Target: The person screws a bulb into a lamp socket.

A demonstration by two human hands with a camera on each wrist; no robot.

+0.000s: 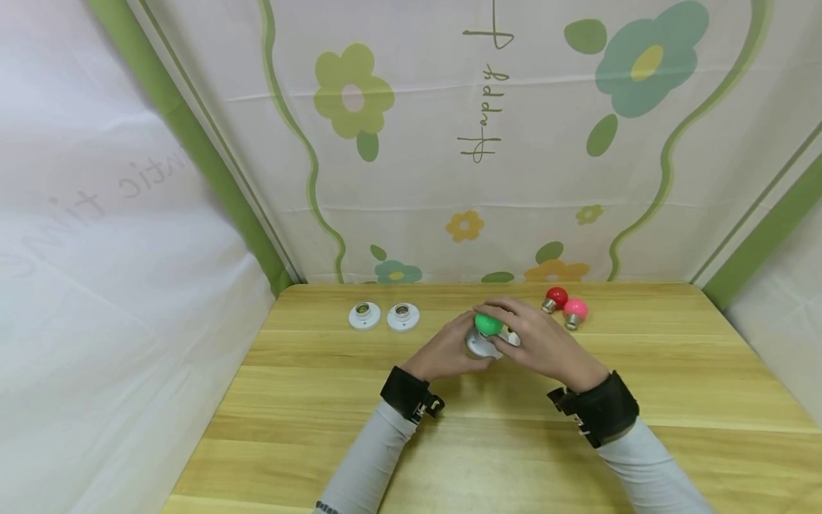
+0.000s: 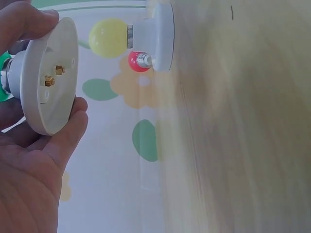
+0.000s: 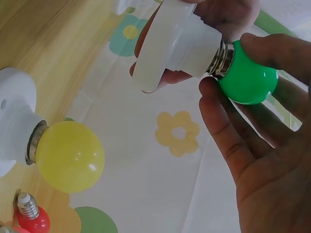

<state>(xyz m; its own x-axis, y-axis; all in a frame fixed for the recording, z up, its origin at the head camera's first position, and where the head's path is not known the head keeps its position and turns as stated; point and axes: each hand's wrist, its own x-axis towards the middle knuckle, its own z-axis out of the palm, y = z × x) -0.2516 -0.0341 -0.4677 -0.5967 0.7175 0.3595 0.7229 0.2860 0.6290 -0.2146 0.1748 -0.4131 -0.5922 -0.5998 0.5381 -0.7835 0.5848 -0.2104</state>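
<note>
My left hand (image 1: 449,351) grips a round white lamp holder (image 1: 479,344) by its rim, lifted off the table. Two brass screws show on the holder's underside in the left wrist view. A green bulb (image 3: 250,77) is pinched between the thumb and fingers of my right hand (image 1: 546,339). Its metal screw base sits at the mouth of the holder, with part of the thread exposed in the right wrist view. Nearby stands a yellow bulb (image 3: 70,156) fitted in another white lamp holder (image 3: 17,121); in the head view my right hand mostly hides this pair.
Two white lamp holders without bulbs (image 1: 364,316) stand at the back left of the wooden table (image 1: 308,414). A red bulb (image 1: 556,295) and a pink bulb (image 1: 576,310) lie at the back right. Behind the table hangs a flowered curtain (image 1: 411,178).
</note>
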